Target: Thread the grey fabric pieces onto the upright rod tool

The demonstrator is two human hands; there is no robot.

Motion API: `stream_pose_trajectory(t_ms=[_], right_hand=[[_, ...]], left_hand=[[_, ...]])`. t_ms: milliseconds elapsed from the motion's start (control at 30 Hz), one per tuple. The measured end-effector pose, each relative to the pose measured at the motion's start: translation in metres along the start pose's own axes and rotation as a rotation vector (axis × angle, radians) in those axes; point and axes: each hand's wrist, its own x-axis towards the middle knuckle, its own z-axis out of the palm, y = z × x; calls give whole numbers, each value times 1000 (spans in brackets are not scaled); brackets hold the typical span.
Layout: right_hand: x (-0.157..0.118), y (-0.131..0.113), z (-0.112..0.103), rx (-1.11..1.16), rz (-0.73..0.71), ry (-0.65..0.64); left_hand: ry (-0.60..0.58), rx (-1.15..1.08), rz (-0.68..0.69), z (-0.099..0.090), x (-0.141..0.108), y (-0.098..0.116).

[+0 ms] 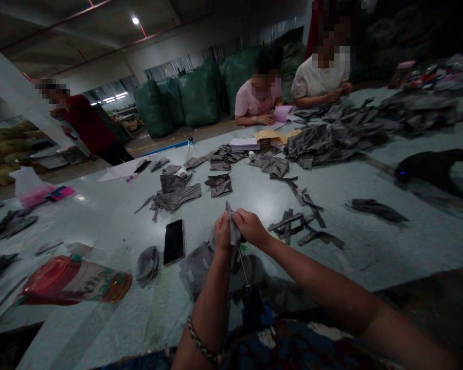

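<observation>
Both my hands pinch a piece of grey fabric [234, 235] above the table, close in front of me. My left hand [223, 229] is closed on its left side, and my right hand [250, 226] is closed on its right side. Below them a thin metal rod [243, 264] rises from a dark base with blue parts [252, 303]; its top is hidden by the fabric and hands. More grey fabric [198, 264] lies under my left forearm. A black phone [174, 241] rests to the left, with a small crumpled grey piece [147, 264] beside it.
A red-lidded plastic jar [73, 280] lies at left. Dark fabric strips [303, 228] are at right, with grey cut pieces [177, 192] ahead. A large fabric heap [332, 139] covers the far right. Two people [258, 100] sit across the table; another person [87, 123] stands far left.
</observation>
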Motion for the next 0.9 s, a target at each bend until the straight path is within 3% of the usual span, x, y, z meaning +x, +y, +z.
stream_pose_trajectory(t_ms=[100,200,367,500,600,900], right_hand=[[-17,7,9,125,47,31],[-25,12,16,166,65,31],[-10,11,11,173,41,13],[-5,8,2,102,23,33],[-14,9,4,126,33,11],[-12,8,9,101,3,38]], left_hand=[[-67,152,112,-11,-5,3],[-163,407,233,-22,0,23],[-88,528,328,-14,16,54],[-58,353,269,2,16,39],[-21,257,196,3,6,23],[-6,318,242,-7,12,20]])
